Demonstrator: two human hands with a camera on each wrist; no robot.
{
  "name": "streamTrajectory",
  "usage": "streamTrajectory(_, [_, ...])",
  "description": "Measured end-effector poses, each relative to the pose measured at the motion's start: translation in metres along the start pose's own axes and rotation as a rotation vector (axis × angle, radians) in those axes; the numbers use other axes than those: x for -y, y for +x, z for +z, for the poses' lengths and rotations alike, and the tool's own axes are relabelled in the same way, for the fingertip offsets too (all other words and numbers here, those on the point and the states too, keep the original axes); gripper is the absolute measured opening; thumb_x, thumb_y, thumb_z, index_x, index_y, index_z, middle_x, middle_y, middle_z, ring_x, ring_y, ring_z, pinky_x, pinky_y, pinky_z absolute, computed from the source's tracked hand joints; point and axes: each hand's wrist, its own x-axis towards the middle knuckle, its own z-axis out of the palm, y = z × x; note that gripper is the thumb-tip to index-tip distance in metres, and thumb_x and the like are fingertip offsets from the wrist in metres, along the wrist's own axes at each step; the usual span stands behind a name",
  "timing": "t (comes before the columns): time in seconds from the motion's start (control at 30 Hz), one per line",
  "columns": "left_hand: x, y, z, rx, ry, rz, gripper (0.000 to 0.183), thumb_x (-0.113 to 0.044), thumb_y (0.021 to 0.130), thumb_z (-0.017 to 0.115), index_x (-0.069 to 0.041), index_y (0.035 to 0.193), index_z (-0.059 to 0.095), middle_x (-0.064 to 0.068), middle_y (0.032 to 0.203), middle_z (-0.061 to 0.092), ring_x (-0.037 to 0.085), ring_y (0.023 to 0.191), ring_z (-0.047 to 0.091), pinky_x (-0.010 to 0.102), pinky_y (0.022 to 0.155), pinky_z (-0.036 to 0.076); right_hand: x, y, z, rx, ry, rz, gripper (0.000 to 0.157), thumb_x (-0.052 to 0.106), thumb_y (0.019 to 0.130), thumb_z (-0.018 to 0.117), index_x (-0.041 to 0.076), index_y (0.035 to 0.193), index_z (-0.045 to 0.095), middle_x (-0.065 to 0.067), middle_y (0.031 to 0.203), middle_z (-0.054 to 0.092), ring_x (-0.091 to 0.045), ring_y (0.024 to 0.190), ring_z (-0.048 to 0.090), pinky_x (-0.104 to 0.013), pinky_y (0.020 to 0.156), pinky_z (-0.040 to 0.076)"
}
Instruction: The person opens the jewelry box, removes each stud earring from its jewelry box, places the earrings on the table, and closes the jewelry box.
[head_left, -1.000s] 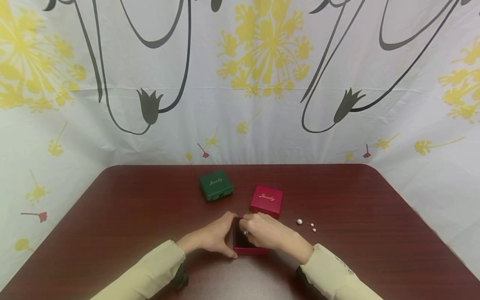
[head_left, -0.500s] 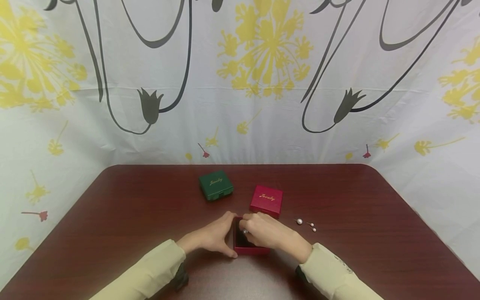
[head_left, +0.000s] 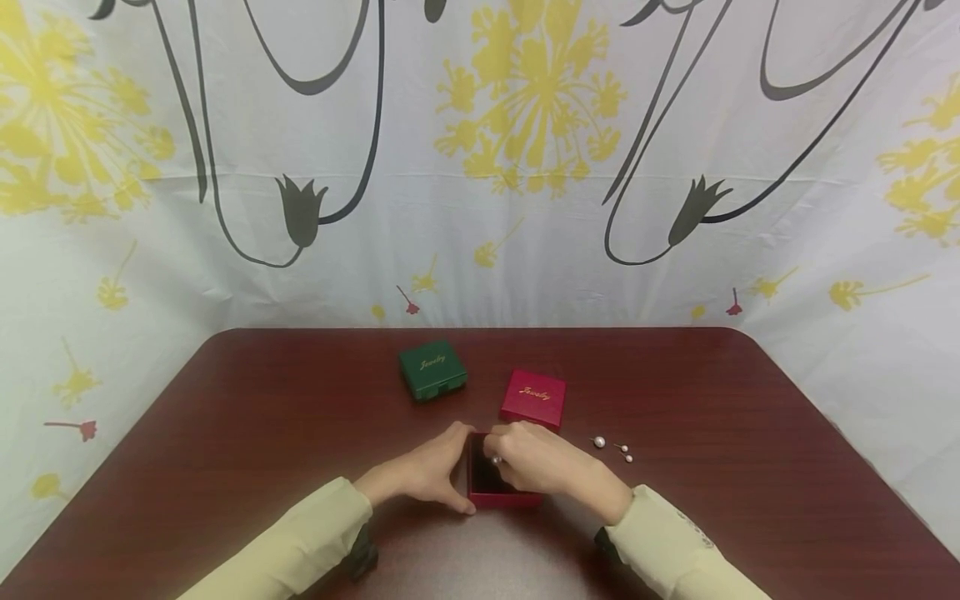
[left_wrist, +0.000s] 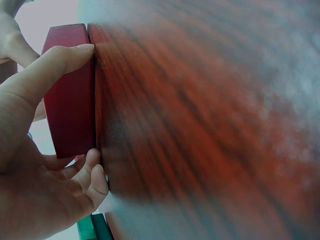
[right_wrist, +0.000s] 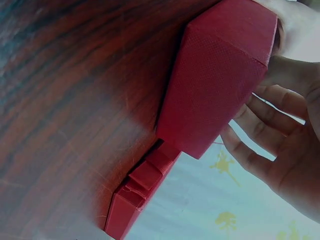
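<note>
My left hand [head_left: 426, 468] grips a red box [head_left: 504, 500] from its left side, thumb at the near corner and fingers at the far one. The box has a dark inside and its top side is uncovered. Over it, my right hand [head_left: 528, 457] reaches in from the right with fingers bent down into the box. A small shiny piece [head_left: 497, 460] shows at those fingers; I cannot tell whether they hold it. In the left wrist view, the left thumb lies across the red wall [left_wrist: 72, 105]. The right wrist view shows the box's outer wall [right_wrist: 215, 80], with the right fingertips hidden behind its rim.
Behind the open box sits a red jewelry box [head_left: 534, 398] with gold lettering. A green jewelry box [head_left: 432, 370] stands farther back to the left. To the right lie a larger pearl earring [head_left: 598, 442] and two small pearl earrings [head_left: 624, 449] on the brown table [head_left: 262, 433].
My right hand has shifted very slightly right and up over the box. The left hand, the boxes and the pearl earrings stay in place.
</note>
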Motion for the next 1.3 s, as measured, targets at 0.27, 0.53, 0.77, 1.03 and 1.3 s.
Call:
streamTrajectory(0.27, [-0.001, 0.000, 0.000, 0.001, 0.003, -0.009, 0.089, -0.030, 0.059, 0.081, 0.002, 0.124, 0.031, 0.008, 0.115, 0.038, 0.019, 0.110, 0.042, 0.032, 0.096, 0.036, -0.002, -0.004, -0.005, -0.024, 0.011, 0.010, 0.008, 0.005, 0.072, 0.066, 0.008, 0.078, 0.063, 0.003, 0.072, 0.057, -0.004, 0.061, 0.052, -0.016, 0.057, 0.046])
streamTrajectory(0.53, [-0.001, 0.000, 0.000, 0.009, -0.003, -0.025, 0.090, -0.030, 0.059, 0.081, 0.004, 0.126, 0.030, 0.008, 0.115, 0.039, 0.020, 0.111, 0.043, 0.033, 0.096, 0.036, -0.006, -0.011, -0.011, -0.019, 0.070, 0.044, 0.010, 0.005, 0.073, 0.068, 0.009, 0.079, 0.062, 0.003, 0.072, 0.058, -0.002, 0.061, 0.049, -0.014, 0.057, 0.045])
streamTrajectory(0.77, [-0.002, 0.000, -0.001, 0.017, -0.004, -0.034, 0.090, -0.031, 0.060, 0.080, 0.004, 0.127, 0.030, 0.009, 0.116, 0.039, 0.019, 0.110, 0.043, 0.033, 0.095, 0.037, -0.013, -0.021, -0.016, -0.058, 0.088, 0.082, 0.014, 0.008, 0.072, 0.070, 0.009, 0.082, 0.061, 0.001, 0.076, 0.058, -0.002, 0.060, 0.048, -0.014, 0.057, 0.045])
streamTrajectory(1.03, [-0.002, 0.000, -0.001, 0.019, -0.003, -0.037, 0.090, -0.030, 0.061, 0.080, 0.004, 0.127, 0.029, 0.009, 0.116, 0.039, 0.019, 0.110, 0.043, 0.033, 0.095, 0.037, -0.023, -0.033, -0.018, -0.097, 0.100, 0.119, 0.015, 0.006, 0.071, 0.070, 0.007, 0.083, 0.062, 0.000, 0.076, 0.060, -0.005, 0.063, 0.052, -0.020, 0.061, 0.049])
streamTrajectory(1.3, [-0.003, -0.001, -0.002, 0.020, -0.009, -0.043, 0.091, -0.030, 0.061, 0.080, 0.005, 0.128, 0.029, 0.010, 0.117, 0.038, 0.021, 0.111, 0.043, 0.034, 0.095, 0.037, -0.030, -0.044, -0.019, -0.093, 0.127, 0.149, 0.013, 0.003, 0.071, 0.067, 0.006, 0.083, 0.061, 0.000, 0.076, 0.060, -0.002, 0.060, 0.050, -0.017, 0.056, 0.046])
